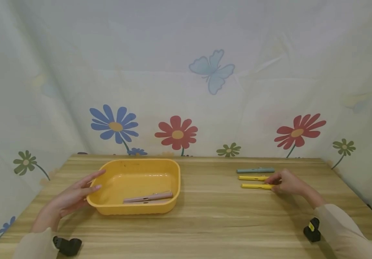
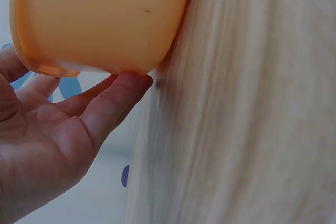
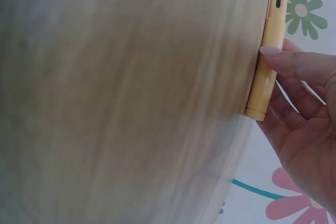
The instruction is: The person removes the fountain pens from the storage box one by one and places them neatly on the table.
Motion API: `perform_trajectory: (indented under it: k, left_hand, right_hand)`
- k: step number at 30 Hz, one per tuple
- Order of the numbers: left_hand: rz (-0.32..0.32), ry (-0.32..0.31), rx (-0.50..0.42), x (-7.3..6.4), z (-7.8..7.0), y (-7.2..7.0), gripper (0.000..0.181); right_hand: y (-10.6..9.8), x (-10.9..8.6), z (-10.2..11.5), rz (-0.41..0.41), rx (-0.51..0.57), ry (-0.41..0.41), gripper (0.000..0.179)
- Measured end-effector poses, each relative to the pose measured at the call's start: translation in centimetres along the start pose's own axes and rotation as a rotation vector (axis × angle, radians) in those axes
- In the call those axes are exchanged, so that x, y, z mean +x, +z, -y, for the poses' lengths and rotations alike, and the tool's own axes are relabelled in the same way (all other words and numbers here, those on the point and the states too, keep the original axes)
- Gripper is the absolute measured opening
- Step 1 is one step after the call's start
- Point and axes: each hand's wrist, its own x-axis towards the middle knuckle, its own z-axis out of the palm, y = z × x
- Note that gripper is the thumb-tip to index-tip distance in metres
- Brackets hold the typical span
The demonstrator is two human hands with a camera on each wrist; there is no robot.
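Note:
At the left, my left hand [image 1: 72,196] holds a yellow plastic basin [image 1: 134,209] by its left side, the thumb over the rim. In the left wrist view several fingers [image 2: 113,100] lie against the basin's outer wall. Two pinkish pens [image 1: 148,197] lie inside the basin near its front wall. On the right, my right hand [image 1: 287,183] pinches the end of the nearest yellow pen [image 1: 254,186] between thumb and fingers; this pen [image 3: 265,72] lies along the table in the right wrist view. Just behind it lies a second yellow pen [image 1: 250,178], its right end overlapped by the hand.
A blue-green pen [image 1: 254,170] lies behind the yellow ones, roughly parallel. All stands on a wood-grain table [image 1: 212,223]. A flower-printed cloth [image 1: 160,90] hangs behind the table's back edge. Black wrist devices [image 1: 67,246] sit by both sleeves.

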Motion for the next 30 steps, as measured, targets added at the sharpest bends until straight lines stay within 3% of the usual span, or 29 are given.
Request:
perform_trajectory:
  k: [8,16,30]
  left_hand:
    - [0.0,-0.002,0.003,0.0,0.0,-0.1,0.066]
    - [-0.007,-0.01,-0.004,0.0,0.0,0.0,0.066]
    - [0.003,0.004,0.001,0.0,-0.1,0.0,0.066]
  right_hand:
    - [-0.4,-0.1,-0.4,0.012,0.034,-0.031,0.024]
    - [-1.4,-0.5,0.3,-0.04,0.102,0.018,0.03]
    - [-2.4,-0.6,5.7,-0.104,0.215,0.02,0.039]
